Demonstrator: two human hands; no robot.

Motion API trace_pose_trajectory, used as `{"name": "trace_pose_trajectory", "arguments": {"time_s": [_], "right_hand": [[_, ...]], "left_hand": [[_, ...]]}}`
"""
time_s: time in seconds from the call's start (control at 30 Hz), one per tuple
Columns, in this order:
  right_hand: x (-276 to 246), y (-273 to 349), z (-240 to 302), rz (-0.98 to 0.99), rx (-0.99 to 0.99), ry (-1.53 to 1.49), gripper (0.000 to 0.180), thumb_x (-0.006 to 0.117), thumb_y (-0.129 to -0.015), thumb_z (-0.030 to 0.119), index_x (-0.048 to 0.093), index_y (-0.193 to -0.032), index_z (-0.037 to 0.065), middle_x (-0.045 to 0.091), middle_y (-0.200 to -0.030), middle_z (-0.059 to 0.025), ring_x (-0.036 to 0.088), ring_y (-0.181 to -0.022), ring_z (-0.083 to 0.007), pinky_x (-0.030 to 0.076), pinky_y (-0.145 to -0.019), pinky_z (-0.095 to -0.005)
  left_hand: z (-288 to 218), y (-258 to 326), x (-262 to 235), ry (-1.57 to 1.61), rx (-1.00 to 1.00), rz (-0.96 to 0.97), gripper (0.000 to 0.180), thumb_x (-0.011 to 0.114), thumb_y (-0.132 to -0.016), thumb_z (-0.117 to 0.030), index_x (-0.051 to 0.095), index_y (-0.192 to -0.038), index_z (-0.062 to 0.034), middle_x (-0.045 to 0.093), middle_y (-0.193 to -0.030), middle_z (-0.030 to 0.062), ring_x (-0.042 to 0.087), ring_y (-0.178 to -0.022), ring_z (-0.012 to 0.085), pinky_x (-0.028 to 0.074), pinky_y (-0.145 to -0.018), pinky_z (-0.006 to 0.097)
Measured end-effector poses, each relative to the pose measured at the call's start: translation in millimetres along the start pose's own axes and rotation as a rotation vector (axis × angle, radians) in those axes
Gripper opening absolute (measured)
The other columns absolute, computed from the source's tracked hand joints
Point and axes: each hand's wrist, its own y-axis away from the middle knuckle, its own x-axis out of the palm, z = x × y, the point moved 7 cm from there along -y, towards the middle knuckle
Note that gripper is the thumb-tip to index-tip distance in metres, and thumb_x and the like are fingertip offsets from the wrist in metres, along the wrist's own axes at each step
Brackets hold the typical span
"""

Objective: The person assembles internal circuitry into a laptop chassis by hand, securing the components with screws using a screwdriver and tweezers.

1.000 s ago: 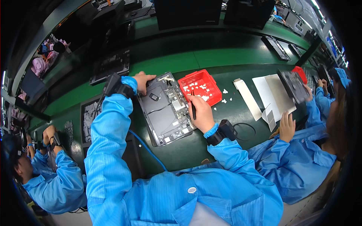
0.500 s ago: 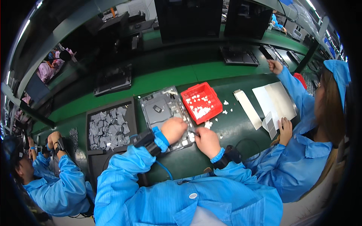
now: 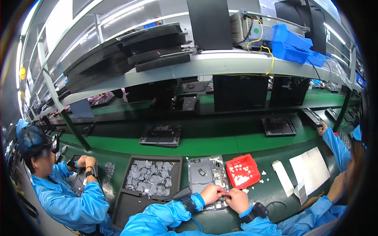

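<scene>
A silver-grey laptop casing [image 3: 197, 181] lies flat in front of me, with parts along its right and lower edges and a small dark rectangular piece [image 3: 202, 172] on its upper area. My left hand [image 3: 213, 194] is over the casing's lower right part, fingers pinched. Right beside it, my right hand [image 3: 238, 200] is closed too, its fingertips meeting the left ones at that edge. Something small and dark shows between the fingertips, too small to name. Close to the casing's right side stands a red tray [image 3: 252, 172] holding white scraps.
Left of the casing, a black foam tray [image 3: 178, 177] holds many grey pieces. White sheets [image 3: 311, 169] lie to the right. Laptop units [image 3: 160, 135] rest on the green line behind, under a shelf [image 3: 220, 63]. Co-workers sit on both sides.
My view has tilted up, bringing the shelf into sight. My hands have come together at the casing's lower right edge. The right co-worker's hand now touches a laptop unit on the line.
</scene>
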Motion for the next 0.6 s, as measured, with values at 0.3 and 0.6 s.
{"name": "trace_pose_trajectory", "arguments": {"time_s": [0.3,0.6], "right_hand": [[0,-9,5,0.064,-0.085,0.024,0.009,0.064,-0.062,0.011,0.06,-0.069,0.01,0.055,-0.07,-0.0043,0.057,-0.058,-0.0245,0.046,-0.051,-0.036],[-77,-42,-18,-0.362,0.068,0.358,0.013,0.064,-0.069,0.012,0.053,-0.067,0.007,0.052,-0.074,-0.0087,0.053,-0.07,-0.0287,0.042,-0.059,-0.0397]], "left_hand": [[-4,0,-6,0.046,0.04,0.047,0.014,0.065,-0.077,-0.013,0.067,-0.087,-0.0035,0.065,-0.078,0.0133,0.063,-0.071,0.0229,0.049,-0.066,0.032],[-10,-1,-4,-0.045,0.027,0.054,0.013,0.058,-0.075,-0.015,0.064,-0.078,-0.0035,0.061,-0.069,0.0166,0.061,-0.065,0.0289,0.049,-0.061,0.037]]}}
